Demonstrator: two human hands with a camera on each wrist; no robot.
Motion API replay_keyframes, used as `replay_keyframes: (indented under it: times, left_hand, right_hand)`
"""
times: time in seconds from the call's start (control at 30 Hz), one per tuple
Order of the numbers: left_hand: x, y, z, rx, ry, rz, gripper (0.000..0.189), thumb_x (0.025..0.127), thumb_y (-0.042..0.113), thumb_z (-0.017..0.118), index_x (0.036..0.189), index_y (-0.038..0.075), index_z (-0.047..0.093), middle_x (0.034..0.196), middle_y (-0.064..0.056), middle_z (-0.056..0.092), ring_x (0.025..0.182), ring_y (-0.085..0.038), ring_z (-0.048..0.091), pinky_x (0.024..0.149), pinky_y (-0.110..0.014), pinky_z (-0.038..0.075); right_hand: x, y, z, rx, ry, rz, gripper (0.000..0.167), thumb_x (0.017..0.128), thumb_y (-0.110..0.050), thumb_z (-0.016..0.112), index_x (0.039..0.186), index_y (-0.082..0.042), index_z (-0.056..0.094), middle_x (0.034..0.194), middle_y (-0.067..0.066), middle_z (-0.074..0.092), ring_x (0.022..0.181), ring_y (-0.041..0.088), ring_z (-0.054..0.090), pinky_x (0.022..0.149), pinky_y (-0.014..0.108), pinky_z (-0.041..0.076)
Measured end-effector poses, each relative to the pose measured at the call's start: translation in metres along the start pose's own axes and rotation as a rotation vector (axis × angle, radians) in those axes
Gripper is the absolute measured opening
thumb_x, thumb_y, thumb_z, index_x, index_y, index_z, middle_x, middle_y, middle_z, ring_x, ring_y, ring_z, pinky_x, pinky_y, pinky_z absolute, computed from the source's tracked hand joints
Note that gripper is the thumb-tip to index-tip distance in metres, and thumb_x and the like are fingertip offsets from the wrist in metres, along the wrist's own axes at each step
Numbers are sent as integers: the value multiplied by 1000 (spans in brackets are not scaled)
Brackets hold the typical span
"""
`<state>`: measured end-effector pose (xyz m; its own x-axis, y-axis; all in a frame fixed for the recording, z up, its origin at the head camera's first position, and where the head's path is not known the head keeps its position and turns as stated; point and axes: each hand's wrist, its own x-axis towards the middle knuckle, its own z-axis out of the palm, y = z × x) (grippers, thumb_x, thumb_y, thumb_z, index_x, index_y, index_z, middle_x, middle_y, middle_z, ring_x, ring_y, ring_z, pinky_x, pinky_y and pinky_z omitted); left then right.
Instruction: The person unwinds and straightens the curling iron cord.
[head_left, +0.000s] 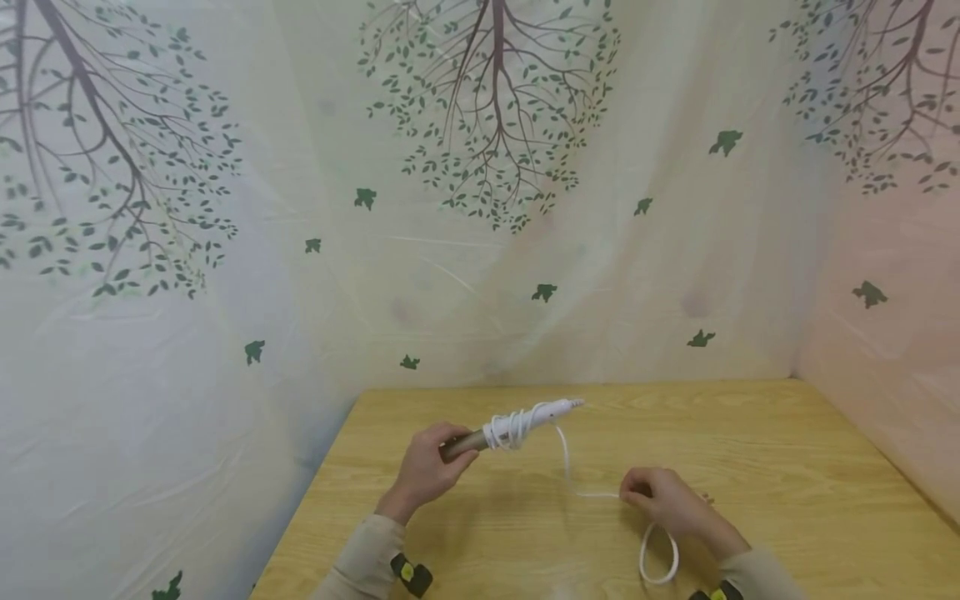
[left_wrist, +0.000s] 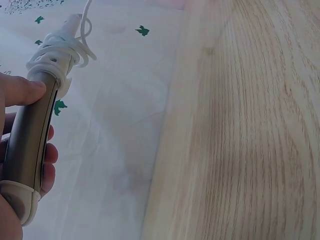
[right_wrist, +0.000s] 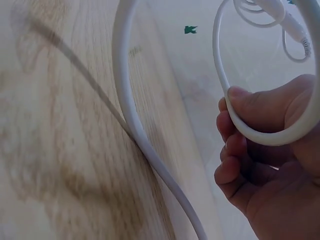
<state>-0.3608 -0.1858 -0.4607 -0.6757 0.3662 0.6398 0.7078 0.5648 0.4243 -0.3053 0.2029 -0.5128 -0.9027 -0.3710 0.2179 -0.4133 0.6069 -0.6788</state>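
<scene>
My left hand [head_left: 429,467] grips a hair straightener [head_left: 467,445] by its bronze-coloured barrel, above the table. Its white handle points up and to the right, with several turns of white cord [head_left: 513,427] wound round it. In the left wrist view, the thumb lies along the barrel [left_wrist: 31,132] and the fingers curl behind it. From the handle, a free length of cord runs across to my right hand [head_left: 663,502]. That hand pinches the cord [right_wrist: 224,75] between thumb and fingers, and a loop hangs below it. The plug end is not plainly visible.
Beneath both hands is a wood-grain table [head_left: 750,442]. Behind it and at both sides hangs a pale curtain [head_left: 465,333] printed with trees and green leaf shapes. Dark straps with yellow marks [head_left: 408,572] sit at the wrists.
</scene>
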Motion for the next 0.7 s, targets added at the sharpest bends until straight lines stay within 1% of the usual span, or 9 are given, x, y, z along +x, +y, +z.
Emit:
replay_keyframes:
  times: [0.17, 0.27, 0.37, 0.53, 0.6, 0.7]
  left_hand:
    - [-2, -1, 1, -2, 1, -15, 25, 79, 16, 81, 101, 12, 70, 90, 3, 69, 73, -5, 58, 62, -21, 47]
    - [-3, -1, 2, -1, -8, -23, 25, 79, 17, 81, 101, 13, 71, 91, 3, 69, 73, -5, 58, 63, -21, 47]
    - [-4, 2, 2, -4, -12, -29, 24, 79, 17, 81, 101, 13, 71, 90, 3, 69, 72, -5, 58, 63, -21, 47]
    - [-5, 7, 2, 1, 3, -28, 24, 79, 16, 81, 100, 12, 71, 89, 3, 69, 71, -5, 57, 61, -21, 46]
    - [-5, 8, 2, 6, 7, -27, 24, 79, 16, 81, 100, 12, 71, 89, 3, 69, 70, -5, 57, 61, -21, 46]
    - [-7, 11, 2, 13, 4, -37, 24, 79, 16, 81, 100, 12, 71, 89, 3, 69, 71, -5, 57, 62, -21, 46]
  right_hand:
    - [0, -2, 2, 60, -23, -89, 13, 95, -19, 62, 88, -8, 65, 84, 3, 66, 75, -2, 54, 66, 22, 49]
    - [-1, -2, 4, 72, -30, -142, 14, 95, -20, 62, 88, -9, 66, 83, 3, 66, 76, -3, 55, 67, 22, 50]
    - [-4, -3, 5, 84, -47, -193, 12, 95, -20, 62, 88, -10, 66, 82, 3, 67, 77, -3, 56, 67, 22, 51]
    - [-7, -6, 6, 92, -67, -284, 8, 95, -15, 62, 89, -11, 66, 83, 1, 67, 80, -3, 58, 68, 23, 52]
    - [-7, -8, 7, 93, -72, -313, 8, 95, -14, 62, 89, -10, 66, 84, 0, 67, 81, -3, 58, 69, 23, 52]
    - [-8, -10, 8, 104, -92, -328, 10, 95, -15, 61, 89, -9, 66, 83, 1, 67, 81, -3, 58, 69, 23, 52]
